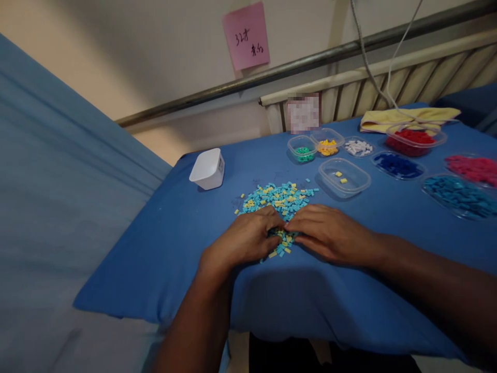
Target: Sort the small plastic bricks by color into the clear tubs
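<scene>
Two-handed sorting, apparently: your left hand [250,235] and right hand [331,234] curl over blue-and-yellow pieces [280,198], grasp indeterminable; next likely requires fine pinching.

Sky-blue and yellow pieces [278,196], blue cloth [163,243]

Left hand [246,237]: I can't tell its hold
Right hand [332,234]: hold also unclear
Card [304,114]: blurred
Pink pieces [471,168]: right edge cuts them

Free passage over blue cloth [163,238] left of pile [276,197], white tub [208,170] an obstacle beyond.
</scene>
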`<state>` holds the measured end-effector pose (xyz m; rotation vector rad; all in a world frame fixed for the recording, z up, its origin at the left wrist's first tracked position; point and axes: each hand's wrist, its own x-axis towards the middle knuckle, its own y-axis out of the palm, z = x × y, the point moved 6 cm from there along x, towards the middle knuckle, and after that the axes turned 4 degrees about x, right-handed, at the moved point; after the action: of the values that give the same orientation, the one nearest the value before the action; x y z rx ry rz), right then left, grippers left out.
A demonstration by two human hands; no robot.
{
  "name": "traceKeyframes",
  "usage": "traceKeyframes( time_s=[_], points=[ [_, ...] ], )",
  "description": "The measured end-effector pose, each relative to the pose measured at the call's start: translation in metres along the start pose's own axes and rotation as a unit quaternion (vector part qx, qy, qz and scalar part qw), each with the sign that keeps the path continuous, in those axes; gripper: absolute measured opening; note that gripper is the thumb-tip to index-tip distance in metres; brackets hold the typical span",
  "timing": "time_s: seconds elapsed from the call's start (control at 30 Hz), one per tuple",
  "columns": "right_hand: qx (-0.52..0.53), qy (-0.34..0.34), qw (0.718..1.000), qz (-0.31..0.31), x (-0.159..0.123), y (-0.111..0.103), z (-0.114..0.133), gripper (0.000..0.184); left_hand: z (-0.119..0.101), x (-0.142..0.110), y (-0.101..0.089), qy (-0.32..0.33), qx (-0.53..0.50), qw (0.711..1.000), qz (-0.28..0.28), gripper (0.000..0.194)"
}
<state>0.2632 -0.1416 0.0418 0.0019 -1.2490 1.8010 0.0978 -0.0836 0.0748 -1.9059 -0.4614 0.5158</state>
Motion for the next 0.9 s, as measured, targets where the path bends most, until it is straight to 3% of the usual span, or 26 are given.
traceKeyframes(
  time_s=[0.13, 0.43, 0.73, 0.9],
  points=[
    [-0.008, 0.039, 0.998, -0.038, -0.008, -0.017, -0.012, 0.033, 0.003, -0.001, 0.000, -0.021, 0.003, 1.000, 0.006, 0.032],
    [-0.016, 0.036, 0.999, 0.031, -0.006, -0.002, -0.011, 0.038, 0.000, -0.003, 0.001, -0.006, 0.006, 1.000, 0.007, 0.038],
    [-0.022, 0.019, 1.000, 0.003, -0.006, -0.005, -0.008, 0.028, -0.002, 0.000, 0.005, -0.023, 0.031, 0.999, 0.026, 0.034],
    [-0.024, 0.019, 0.998, -0.058, -0.007, -0.016, -0.005, 0.020, 0.002, -0.001, 0.004, -0.047, 0.020, 0.998, 0.020, 0.025]
  ],
)
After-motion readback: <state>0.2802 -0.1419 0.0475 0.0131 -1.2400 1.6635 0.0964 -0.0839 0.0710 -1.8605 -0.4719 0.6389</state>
